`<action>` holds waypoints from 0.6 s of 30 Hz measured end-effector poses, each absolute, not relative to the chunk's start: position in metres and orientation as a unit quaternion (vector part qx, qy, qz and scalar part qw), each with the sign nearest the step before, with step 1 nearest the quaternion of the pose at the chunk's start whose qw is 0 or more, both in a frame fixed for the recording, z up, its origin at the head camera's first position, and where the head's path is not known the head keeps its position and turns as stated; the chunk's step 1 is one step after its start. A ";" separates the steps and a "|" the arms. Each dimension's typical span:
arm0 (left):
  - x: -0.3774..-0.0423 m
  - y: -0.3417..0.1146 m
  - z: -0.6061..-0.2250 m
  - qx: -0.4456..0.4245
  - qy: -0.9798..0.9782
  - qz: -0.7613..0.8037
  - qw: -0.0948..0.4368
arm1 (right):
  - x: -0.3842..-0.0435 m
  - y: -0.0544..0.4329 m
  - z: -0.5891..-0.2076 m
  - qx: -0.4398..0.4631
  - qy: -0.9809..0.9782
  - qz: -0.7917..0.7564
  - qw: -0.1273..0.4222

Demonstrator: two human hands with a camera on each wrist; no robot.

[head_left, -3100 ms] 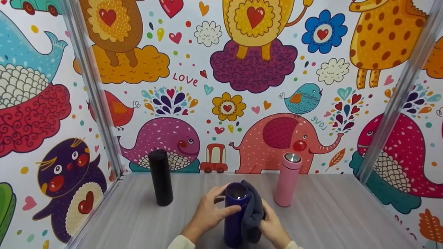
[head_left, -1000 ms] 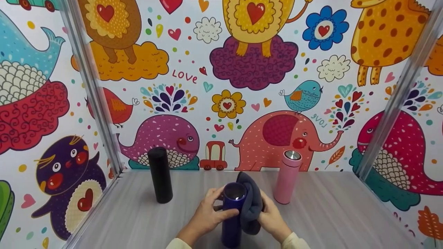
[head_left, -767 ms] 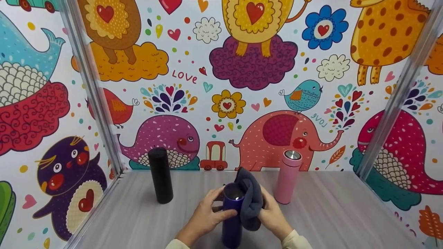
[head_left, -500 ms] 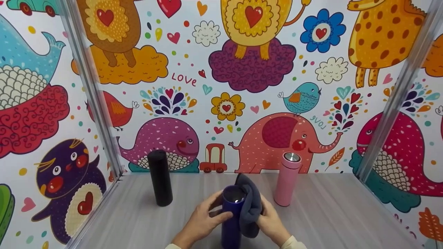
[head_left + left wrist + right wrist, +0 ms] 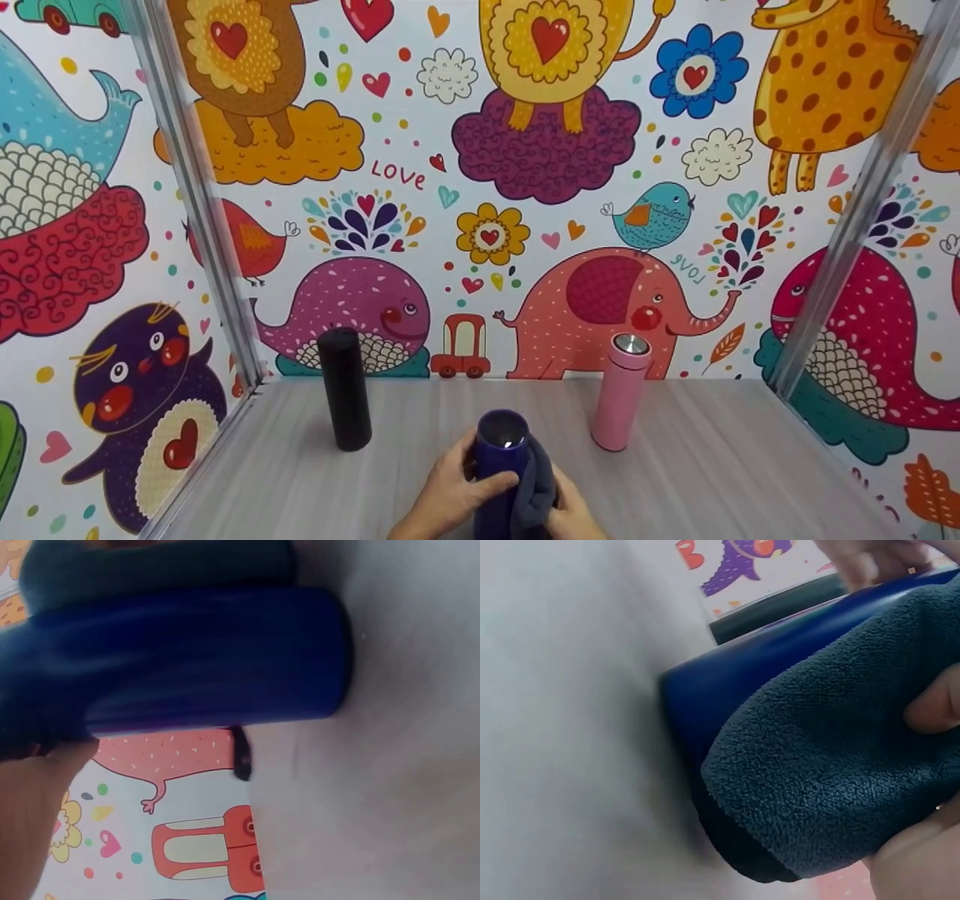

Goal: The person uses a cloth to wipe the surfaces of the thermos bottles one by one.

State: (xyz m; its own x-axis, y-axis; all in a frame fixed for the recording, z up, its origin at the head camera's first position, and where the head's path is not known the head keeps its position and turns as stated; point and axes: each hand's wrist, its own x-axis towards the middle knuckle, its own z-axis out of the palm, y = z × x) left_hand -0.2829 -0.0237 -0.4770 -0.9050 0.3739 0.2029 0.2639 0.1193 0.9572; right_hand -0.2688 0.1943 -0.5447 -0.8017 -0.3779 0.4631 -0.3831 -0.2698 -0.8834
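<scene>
A dark blue thermos bottle stands upright at the front middle of the table. My left hand grips its upper left side, thumb across the front. Against the bottle's right side my right hand holds a dark grey cloth. Seen from the right wrist, the fuzzy cloth covers much of the bottle's side, with fingers pressing it on. The left wrist view shows the blue bottle close over the tabletop, the cloth along its far side.
A black bottle stands at the back left of the grey table. At the back right is a pink thermos bottle with a steel-topped cap. Walls printed with cartoon animals enclose the table, with metal posts at the corners.
My right hand has moved down along the bottle with the cloth, whose top now sits below the bottle's rim. The left hand keeps its grip. Black and pink bottles stay put.
</scene>
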 end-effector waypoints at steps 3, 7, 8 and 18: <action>-0.281 -0.026 -0.478 0.203 0.742 0.636 0.052 | -0.269 0.194 -0.554 0.314 -0.597 0.738 -0.017; -0.282 -0.026 -0.478 0.206 0.736 0.643 0.049 | -0.271 0.195 -0.560 0.318 -0.605 0.730 -0.007; -0.282 -0.026 -0.478 0.211 0.737 0.641 0.044 | -0.271 0.195 -0.560 0.319 -0.609 0.726 -0.003; -0.280 -0.025 -0.484 0.225 0.731 0.643 0.031 | -0.265 0.195 -0.538 0.276 -0.614 0.739 -0.001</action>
State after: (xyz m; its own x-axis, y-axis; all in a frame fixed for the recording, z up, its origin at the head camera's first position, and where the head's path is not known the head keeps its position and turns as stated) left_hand -0.2797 -0.0251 -0.4837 -0.8972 0.3682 0.2439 0.2890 0.0719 0.9546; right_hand -0.2647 0.1948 -0.5375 -0.8473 -0.3411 0.4070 -0.3378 -0.2451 -0.9087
